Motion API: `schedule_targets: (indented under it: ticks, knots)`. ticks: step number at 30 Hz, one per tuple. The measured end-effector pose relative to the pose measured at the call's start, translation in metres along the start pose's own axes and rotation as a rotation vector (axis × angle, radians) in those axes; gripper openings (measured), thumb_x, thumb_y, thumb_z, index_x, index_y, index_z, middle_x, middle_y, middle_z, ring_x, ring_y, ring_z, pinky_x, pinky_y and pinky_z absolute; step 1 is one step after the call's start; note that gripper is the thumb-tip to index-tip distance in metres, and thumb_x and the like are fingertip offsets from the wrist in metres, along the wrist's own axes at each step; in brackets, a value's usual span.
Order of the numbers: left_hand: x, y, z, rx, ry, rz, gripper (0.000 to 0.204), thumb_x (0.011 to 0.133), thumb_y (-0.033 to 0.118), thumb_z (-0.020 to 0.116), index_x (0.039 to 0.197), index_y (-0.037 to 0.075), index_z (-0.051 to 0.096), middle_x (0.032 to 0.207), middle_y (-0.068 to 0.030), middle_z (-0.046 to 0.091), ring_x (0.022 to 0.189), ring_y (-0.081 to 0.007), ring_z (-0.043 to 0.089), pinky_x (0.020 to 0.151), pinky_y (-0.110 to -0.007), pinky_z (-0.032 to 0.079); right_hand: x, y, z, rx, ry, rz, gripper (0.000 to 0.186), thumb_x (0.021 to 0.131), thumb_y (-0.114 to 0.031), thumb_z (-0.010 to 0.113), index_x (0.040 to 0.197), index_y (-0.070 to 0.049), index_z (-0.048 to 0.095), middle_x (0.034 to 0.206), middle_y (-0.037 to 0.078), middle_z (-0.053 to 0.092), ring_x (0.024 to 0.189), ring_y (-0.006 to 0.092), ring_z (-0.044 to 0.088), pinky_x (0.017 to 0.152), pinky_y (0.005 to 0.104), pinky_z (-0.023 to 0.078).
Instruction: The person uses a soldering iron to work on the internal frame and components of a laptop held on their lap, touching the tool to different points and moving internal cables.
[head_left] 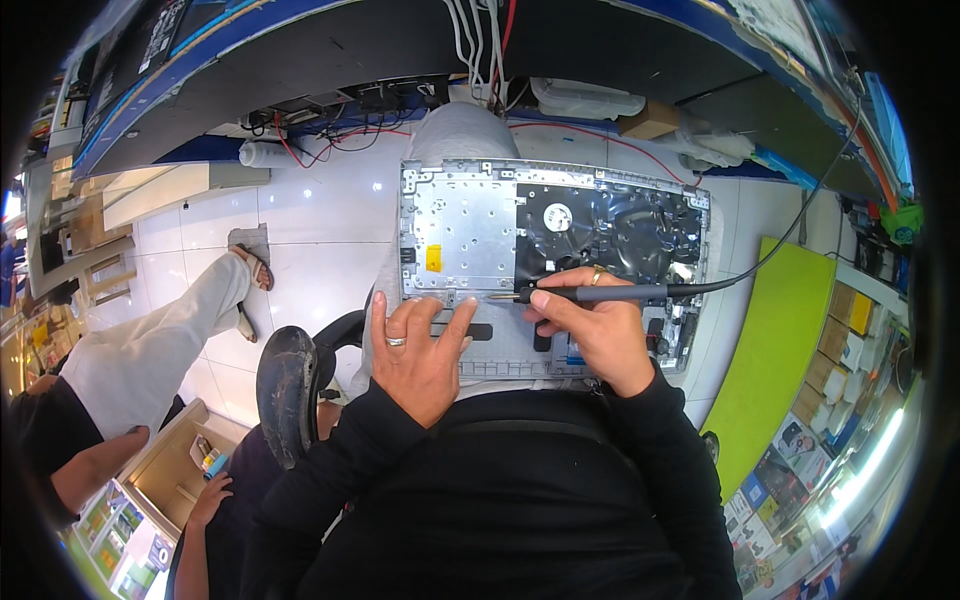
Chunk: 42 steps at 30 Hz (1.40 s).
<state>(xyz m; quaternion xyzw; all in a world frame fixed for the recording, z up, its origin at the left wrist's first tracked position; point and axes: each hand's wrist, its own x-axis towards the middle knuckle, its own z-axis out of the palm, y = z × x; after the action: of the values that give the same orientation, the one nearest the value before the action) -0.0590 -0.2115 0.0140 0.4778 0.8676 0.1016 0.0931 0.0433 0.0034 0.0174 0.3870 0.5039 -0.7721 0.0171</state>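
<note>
Laptop top case (488, 235) is lying inner face up, looks like across the person's lap, so I'll use it as the landmark. Progress, best guess: partway through some close work on its near-left strip. Its silver plate (470, 215) and black film (630, 235) are in place, and a yellow tab (433, 258) sits at its left. Can't tell how many spots are finished or left, too small to see.

Left hand (418, 350) has its fingers spread and pressed on the case's near-left edge, not gripping anything. Right hand (598, 325) is pinching a soldering iron (625, 292), tip low over that strip, maybe touching, just beside the left fingertips.

Room-wise, the case's near edge is tight to the black top (510, 490). Left of it, a black armrest (288, 390) crowds the forearm. The cable (770, 255) crosses its right edge, while the green board (765, 370) is farther right. Far side seems roomiest.
</note>
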Motion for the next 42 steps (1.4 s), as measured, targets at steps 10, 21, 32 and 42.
schedule_targets:
  ticks: [10, 21, 32, 42]
  knots:
    - [0.0002, 0.0009, -0.0009, 0.002, 0.002, 0.000, 0.051, 0.086, 0.019, 0.078, 0.135, 0.018, 0.066, 0.120, -0.0085, 0.055, 0.121, -0.0278, 0.052, 0.119, -0.062, 0.028, 0.0042, -0.0003, 0.0028, 0.002, 0.040, -0.006, 0.021, 0.094, -0.008, 0.077, 0.106, 0.006, 0.068, 0.092, 0.014, 0.075, 0.083, 0.0190, 0.076, 0.068, 0.0281, 0.061]
    - [0.0007, 0.0017, 0.0001, -0.018, 0.010, 0.000, 0.053, 0.084, 0.014, 0.078, 0.136, 0.017, 0.066, 0.120, -0.0099, 0.053, 0.122, -0.0290, 0.051, 0.119, -0.062, 0.027, 0.0069, -0.0003, 0.0020, -0.034, -0.002, 0.005, 0.024, 0.094, -0.011, 0.078, 0.108, 0.006, 0.070, 0.092, 0.012, 0.076, 0.085, 0.0162, 0.075, 0.068, 0.0267, 0.060]
    - [-0.0007, 0.0006, 0.0023, -0.046, 0.016, 0.000, 0.055, 0.083, 0.009, 0.077, 0.136, 0.016, 0.065, 0.120, -0.0115, 0.052, 0.122, -0.0306, 0.050, 0.120, -0.063, 0.026, 0.0081, -0.0001, 0.0008, -0.025, -0.003, 0.013, 0.023, 0.093, -0.011, 0.078, 0.107, 0.006, 0.070, 0.092, 0.012, 0.075, 0.083, 0.0159, 0.074, 0.067, 0.0265, 0.060]
    - [-0.0003, 0.0011, 0.0009, -0.024, 0.010, -0.001, 0.053, 0.085, 0.014, 0.078, 0.136, 0.017, 0.065, 0.120, -0.0102, 0.053, 0.122, -0.0293, 0.051, 0.119, -0.062, 0.027, 0.0070, -0.0038, -0.0007, 0.007, 0.007, 0.034, 0.024, 0.094, -0.011, 0.078, 0.108, 0.006, 0.069, 0.093, 0.013, 0.075, 0.083, 0.0164, 0.074, 0.067, 0.0265, 0.060]
